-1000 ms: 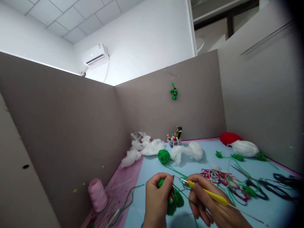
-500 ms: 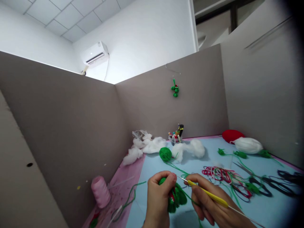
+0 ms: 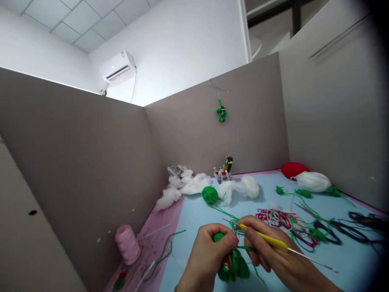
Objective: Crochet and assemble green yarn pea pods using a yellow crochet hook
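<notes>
Between the thumb and fingers of my left hand is a green crocheted piece with a bit of red and white on it. My right hand grips a crochet hook by its yellow handle. The hook's thin metal tip lies just above my left thumb and fingers, apart from the green piece. A green yarn strand runs from the piece to the right hand's fingers and trails below. Farther back sits a green yarn ball, its strand leading toward my hands.
White stuffing lies at the back, beside a cup of tools. At right are scissors, tangled yarn scraps, and red and white yarn. A pink thread cone stands left. Grey partitions enclose the table.
My left hand has shifted right with the green piece, and its thumb has rolled over. The hook tip has moved slightly left and up, away from the piece. The view has shifted slightly.
</notes>
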The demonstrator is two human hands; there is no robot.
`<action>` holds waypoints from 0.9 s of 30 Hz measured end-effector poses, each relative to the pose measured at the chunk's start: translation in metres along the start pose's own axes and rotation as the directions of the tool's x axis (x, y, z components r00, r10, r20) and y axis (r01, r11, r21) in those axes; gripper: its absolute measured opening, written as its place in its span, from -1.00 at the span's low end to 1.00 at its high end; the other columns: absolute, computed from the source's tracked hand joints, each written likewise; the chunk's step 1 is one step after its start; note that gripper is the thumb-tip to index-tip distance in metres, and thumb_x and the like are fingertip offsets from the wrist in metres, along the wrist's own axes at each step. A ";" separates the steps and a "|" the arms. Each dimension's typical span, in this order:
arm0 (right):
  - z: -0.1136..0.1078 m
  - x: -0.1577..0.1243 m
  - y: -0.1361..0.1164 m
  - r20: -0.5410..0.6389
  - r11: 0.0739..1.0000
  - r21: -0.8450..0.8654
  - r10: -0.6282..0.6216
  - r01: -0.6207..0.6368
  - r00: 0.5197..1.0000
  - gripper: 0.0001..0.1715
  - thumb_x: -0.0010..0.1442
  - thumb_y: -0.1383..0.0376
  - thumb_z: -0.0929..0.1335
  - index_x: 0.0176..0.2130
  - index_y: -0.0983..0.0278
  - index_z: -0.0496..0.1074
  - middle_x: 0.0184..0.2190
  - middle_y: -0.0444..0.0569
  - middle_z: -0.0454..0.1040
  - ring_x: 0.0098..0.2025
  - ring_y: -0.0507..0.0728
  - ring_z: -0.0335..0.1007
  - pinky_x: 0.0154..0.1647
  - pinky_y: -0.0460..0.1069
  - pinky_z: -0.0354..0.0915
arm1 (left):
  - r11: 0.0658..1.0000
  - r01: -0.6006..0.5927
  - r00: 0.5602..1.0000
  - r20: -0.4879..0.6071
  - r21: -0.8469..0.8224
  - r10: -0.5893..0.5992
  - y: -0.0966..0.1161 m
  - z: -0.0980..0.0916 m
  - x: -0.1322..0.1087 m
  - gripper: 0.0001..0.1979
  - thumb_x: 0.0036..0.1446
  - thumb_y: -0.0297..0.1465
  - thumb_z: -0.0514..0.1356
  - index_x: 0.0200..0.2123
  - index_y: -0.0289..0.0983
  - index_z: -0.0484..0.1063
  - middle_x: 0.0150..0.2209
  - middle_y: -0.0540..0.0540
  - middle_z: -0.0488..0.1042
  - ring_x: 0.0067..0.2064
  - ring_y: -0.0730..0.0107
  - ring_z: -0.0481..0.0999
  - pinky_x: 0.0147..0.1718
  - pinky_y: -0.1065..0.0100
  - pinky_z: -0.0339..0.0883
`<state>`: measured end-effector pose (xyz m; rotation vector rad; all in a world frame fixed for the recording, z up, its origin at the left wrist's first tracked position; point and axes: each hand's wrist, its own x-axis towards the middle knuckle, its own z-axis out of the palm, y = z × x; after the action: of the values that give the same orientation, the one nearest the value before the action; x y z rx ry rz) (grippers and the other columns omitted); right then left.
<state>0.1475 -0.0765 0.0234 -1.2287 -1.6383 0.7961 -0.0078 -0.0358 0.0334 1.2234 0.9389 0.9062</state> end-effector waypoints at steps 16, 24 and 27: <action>0.000 0.004 0.003 0.027 0.946 0.282 0.160 -0.161 0.987 -0.38 0.20 -0.18 0.11 -0.14 0.24 0.31 -0.66 -0.21 0.34 -0.66 0.00 0.09 -0.58 -0.08 0.09 | 0.744 0.156 0.976 0.216 -0.650 -0.016 -0.003 -0.010 0.007 -0.63 -0.34 -0.34 0.49 -0.51 -0.37 0.39 -0.56 0.06 0.32 -0.60 0.69 0.21 -0.61 0.58 0.05; -0.008 0.006 -0.001 -0.047 0.962 0.222 0.173 -0.159 0.984 -0.45 0.22 -0.17 0.11 -0.37 0.21 0.28 -0.68 -0.25 0.14 -0.60 0.00 -0.03 -0.54 -0.10 0.07 | 0.660 0.078 0.997 0.071 -0.747 -0.038 -0.002 -0.010 0.008 -0.69 -0.23 -0.38 0.46 -0.45 -0.35 0.41 -0.51 0.05 0.34 -0.55 0.63 0.33 -0.58 0.57 0.25; -0.006 0.005 0.004 -0.101 0.927 0.326 0.227 -0.183 0.969 -0.46 0.16 -0.18 0.19 -0.30 0.21 0.35 -0.62 -0.23 0.14 -0.55 0.01 0.05 -0.49 -0.12 0.15 | 0.633 0.066 0.997 0.024 -0.772 -0.075 -0.003 -0.009 0.009 -0.74 -0.16 -0.43 0.42 -0.42 -0.34 0.40 -0.47 0.04 0.38 -0.56 0.62 0.33 -0.59 0.54 0.28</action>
<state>0.1538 -0.0707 0.0231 -1.2070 -1.2274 1.0358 -0.0129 -0.0244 0.0289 0.4213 0.4816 1.0910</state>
